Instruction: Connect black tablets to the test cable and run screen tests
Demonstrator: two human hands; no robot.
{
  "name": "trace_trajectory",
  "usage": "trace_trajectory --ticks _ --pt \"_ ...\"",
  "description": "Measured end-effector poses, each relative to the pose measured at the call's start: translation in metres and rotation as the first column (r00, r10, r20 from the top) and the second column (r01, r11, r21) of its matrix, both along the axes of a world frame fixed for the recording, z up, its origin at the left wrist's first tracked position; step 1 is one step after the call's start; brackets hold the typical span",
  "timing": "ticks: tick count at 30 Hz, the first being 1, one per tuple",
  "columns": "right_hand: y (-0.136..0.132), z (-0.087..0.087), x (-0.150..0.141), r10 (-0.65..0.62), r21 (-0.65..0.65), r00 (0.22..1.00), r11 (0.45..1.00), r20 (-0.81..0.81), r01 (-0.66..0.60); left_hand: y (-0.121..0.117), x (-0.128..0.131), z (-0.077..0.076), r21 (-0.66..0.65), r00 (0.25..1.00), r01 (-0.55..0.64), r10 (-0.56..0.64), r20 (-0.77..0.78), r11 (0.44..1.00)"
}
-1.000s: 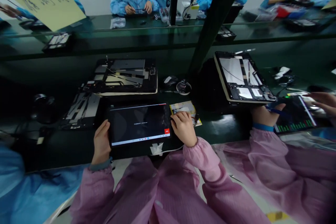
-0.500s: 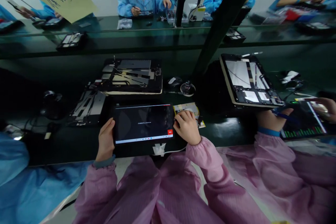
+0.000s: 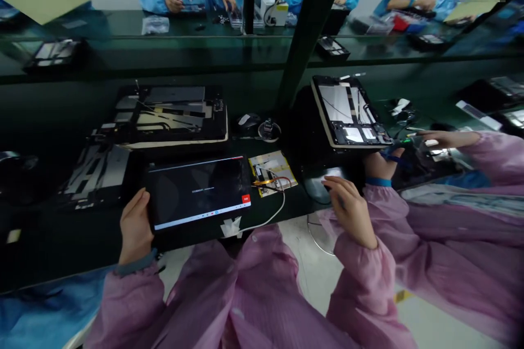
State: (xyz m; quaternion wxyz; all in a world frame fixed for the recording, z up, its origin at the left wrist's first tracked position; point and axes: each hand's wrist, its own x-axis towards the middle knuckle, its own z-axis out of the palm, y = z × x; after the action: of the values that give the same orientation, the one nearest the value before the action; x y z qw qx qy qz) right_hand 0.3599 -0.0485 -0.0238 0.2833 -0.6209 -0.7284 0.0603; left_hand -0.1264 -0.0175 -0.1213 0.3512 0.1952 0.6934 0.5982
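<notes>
A tablet [image 3: 200, 191] with a lit, mostly dark screen lies on the dark green bench in front of me. A line of small text, a red box and a pale bar along the bottom show on it. My left hand [image 3: 135, 226] grips the tablet's left edge, thumb on top. Out to the right, my right hand [image 3: 350, 207] is off the tablet, fingers stretched toward the left and nothing plainly in them. Between the tablet and that hand lies a flat yellow-edged battery pack [image 3: 273, 172] with a small board and orange and white wires.
A stack of opened tablets [image 3: 176, 120] stands behind at left, with another opened tablet [image 3: 104, 169] beside it. More opened tablets [image 3: 347, 114] are piled at right. A mouse [image 3: 248, 121] sits at the back. A co-worker's hand [image 3: 379, 166] is close on the right.
My right hand has left the tablet's right edge and moved right, uncovering the battery pack and wires. My left hand stays on the tablet. The view has swung to the right.
</notes>
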Motion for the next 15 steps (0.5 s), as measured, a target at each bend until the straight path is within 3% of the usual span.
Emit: trace_trajectory --ticks 3,6,8,11,15 --pt "-0.031 -0.011 -0.049 0.037 0.112 0.995 0.993 0.092 -0.048 0.004 0.011 0.014 0.007 0.984 -0.097 0.095 0.152 0.995" --pt "-0.052 -0.026 -0.113 0.308 0.045 0.945 0.948 0.113 -0.314 0.009 0.023 0.028 0.029 0.977 -0.127 0.12 0.177 0.991" --pt "-0.055 -0.034 -0.139 0.352 0.002 0.932 0.935 0.087 -0.354 0.01 0.027 0.032 0.038 0.978 -0.131 0.123 0.17 0.991" --pt "-0.042 -0.04 -0.138 0.279 -0.022 0.96 0.96 -0.014 -0.279 0.01 0.028 0.032 0.041 0.978 -0.129 0.12 0.171 0.991" --pt "0.0 -0.036 -0.1 0.124 0.006 0.985 0.992 -0.123 -0.125 0.008 0.026 0.029 0.031 0.979 -0.124 0.118 0.165 0.992"
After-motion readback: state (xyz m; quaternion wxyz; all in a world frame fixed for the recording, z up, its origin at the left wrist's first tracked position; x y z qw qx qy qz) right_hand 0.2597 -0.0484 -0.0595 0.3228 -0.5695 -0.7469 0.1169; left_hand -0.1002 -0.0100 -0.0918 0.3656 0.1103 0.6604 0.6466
